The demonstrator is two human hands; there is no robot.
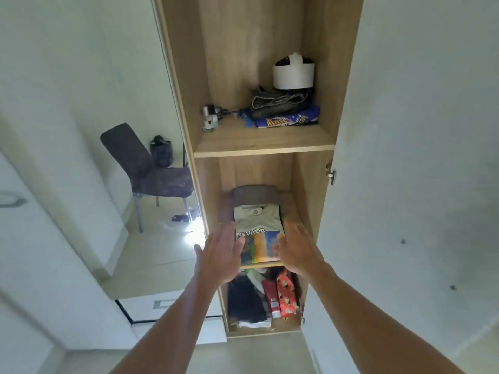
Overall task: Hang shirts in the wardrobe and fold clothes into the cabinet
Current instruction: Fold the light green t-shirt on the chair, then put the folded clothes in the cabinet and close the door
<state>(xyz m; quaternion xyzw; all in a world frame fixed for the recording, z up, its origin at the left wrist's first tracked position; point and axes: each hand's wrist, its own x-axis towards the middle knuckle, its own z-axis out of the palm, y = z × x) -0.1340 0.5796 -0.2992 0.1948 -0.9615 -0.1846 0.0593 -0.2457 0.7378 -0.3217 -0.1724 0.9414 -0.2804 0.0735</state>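
Observation:
A folded pale green T-shirt with "NEVADA" and a colourful print lies on the middle shelf of the wooden cabinet, on top of a brown folded garment. My left hand is flat with fingers spread at the shirt's left front corner. My right hand is spread at its right front corner. Both hands are at the shirt's edges; neither grips it.
The upper shelf holds folded dark and blue-patterned clothes, a white round container and small bottles. The bottom compartment is crammed with dark clothes and red packages. The white cabinet door stands open at right. A mirror at left reflects a chair.

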